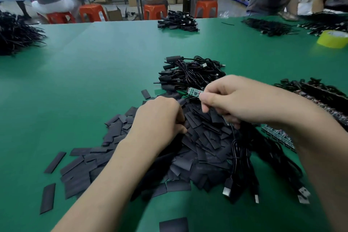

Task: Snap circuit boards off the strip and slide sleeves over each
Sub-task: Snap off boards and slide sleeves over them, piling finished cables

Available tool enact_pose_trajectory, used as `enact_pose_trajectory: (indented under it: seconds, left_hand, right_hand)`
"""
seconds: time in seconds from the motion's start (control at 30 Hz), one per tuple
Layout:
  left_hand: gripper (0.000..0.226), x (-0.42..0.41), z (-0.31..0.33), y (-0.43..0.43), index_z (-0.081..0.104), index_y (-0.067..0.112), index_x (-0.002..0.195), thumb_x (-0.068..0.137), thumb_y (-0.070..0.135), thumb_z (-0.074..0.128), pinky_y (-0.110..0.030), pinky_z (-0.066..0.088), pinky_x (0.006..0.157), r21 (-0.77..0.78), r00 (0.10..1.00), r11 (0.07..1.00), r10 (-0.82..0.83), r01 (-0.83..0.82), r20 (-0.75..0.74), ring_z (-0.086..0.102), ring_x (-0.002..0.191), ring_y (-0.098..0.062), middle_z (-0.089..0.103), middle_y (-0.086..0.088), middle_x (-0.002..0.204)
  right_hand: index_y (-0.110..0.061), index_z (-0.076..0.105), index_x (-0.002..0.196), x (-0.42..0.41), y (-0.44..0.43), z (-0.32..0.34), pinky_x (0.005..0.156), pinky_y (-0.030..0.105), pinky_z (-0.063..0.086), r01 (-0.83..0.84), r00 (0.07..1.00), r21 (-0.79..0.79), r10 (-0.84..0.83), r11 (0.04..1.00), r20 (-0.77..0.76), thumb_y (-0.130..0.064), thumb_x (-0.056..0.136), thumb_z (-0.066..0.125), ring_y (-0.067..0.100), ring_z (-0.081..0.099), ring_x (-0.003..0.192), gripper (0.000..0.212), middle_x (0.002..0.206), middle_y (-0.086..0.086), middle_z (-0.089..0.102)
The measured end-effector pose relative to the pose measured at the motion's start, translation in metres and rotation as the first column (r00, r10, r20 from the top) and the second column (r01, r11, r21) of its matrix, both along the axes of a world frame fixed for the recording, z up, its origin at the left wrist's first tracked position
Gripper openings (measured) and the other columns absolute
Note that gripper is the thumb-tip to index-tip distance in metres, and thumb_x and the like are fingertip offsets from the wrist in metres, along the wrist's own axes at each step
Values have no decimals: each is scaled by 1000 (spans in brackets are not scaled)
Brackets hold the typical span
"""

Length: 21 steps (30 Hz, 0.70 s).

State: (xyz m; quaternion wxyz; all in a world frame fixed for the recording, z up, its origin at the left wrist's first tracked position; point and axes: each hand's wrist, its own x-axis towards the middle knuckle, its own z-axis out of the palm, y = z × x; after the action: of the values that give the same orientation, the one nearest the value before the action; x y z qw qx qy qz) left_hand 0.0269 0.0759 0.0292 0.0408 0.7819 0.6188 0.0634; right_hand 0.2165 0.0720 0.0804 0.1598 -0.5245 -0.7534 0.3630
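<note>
Right hand: You are pinching the circuit board (194, 92) between thumb and forefinger of your right hand (231, 100), above the far edge of the sleeve pile (203, 137). Your lower fingers are curling round black cables (240, 147).
Left hand: Your left hand (160, 117) is curling over the left side of the sleeve pile. A dark sleeve (181, 101) is poking out past the knuckles, so you seem to be pinching it, though the fingertips are hidden.
Circuit board: It is hanging clear of the worktop (94, 81), its free green end pointing toward the sleeve and just short of it.
Step in hand: By the look of it, you are bringing one sleeve up to one board that is already off the strip.
Doing it well: Try squeezing the flat sleeve by its edges so the mouth is gaping, then line the board's end squarely with that mouth before pushing. Hold the board by its wired end so your fingers are not blocking the sleeve's travel.
Risk: A tilted board is likely to be catching a corner on the sleeve's lip.
Strip: The remaining boards (278, 134) are lying right of the sleeve pile.
Sleeved leads: A heap (192, 73) is sitting just beyond the sleeve pile.
</note>
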Motion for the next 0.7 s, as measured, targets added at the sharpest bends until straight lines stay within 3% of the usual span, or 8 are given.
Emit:
enact_pose_trajectory:
  seconds: [0.27, 0.33, 0.4, 0.5, 0.6, 0.7]
  left_hand:
    - [17, -16, 18, -2, 77, 38, 98, 82, 45, 75, -37, 58, 79, 42, 997, 998, 45, -43, -55, 70, 95, -28, 75, 3, 98]
    - [15, -23, 30, -2, 79, 38, 97, 83, 43, 76, -38, 59, 81, 67, 999, 997, 48, -49, 25, 72, 93, -25, 77, 4, 94]
    - [13, -28, 42, -5, 80, 37, 96, 84, 41, 79, -36, 59, 82, 86, 982, 996, 6, -22, 189, 73, 86, -12, 78, 11, 87]
    - [14, -29, 57, -12, 81, 37, 94, 81, 42, 81, -33, 60, 78, 143, 929, 989, -82, 32, 362, 66, 70, 8, 75, 21, 79]
    - [12, -30, 61, -15, 81, 39, 93, 81, 40, 83, -33, 60, 75, 183, 903, 982, -126, 54, 411, 64, 71, 12, 74, 22, 77]
    - [10, -30, 61, -14, 79, 41, 90, 81, 40, 83, -35, 61, 74, 200, 893, 978, -147, 66, 425, 65, 69, 9, 74, 22, 76]
  right_hand:
    - [-16, 63, 81, -1, 0, -2, 47, 29, 41, 32, 999, -52, -34, 998, -31, -36, 107, 46, 7, 40, 39, 37, 49, -11, 44]
    - [-13, 63, 84, -4, 0, -3, 47, 29, 45, 48, 993, -82, -56, 995, -107, -41, 106, 46, 9, 39, 40, 39, 50, -10, 42]
    - [-11, 64, 88, -7, 1, -4, 51, 32, 48, 81, 993, -25, -83, 996, -81, -50, 102, 48, 12, 45, 42, 45, 50, -9, 44]
    - [-4, 60, 94, -8, 2, -7, 51, 27, 41, 98, 994, 44, -95, 994, -54, -59, 95, 53, 15, 51, 45, 55, 49, -5, 49]
    - [0, 63, 99, -8, 2, -6, 60, 33, 39, 46, 985, 0, -45, 999, -164, -52, 98, 58, 20, 48, 48, 52, 54, 5, 51]
    - [-8, 68, 89, -9, 2, -4, 61, 36, 39, 49, 952, -17, -51, 999, -300, -35, 101, 61, 18, 40, 45, 30, 51, 3, 45]
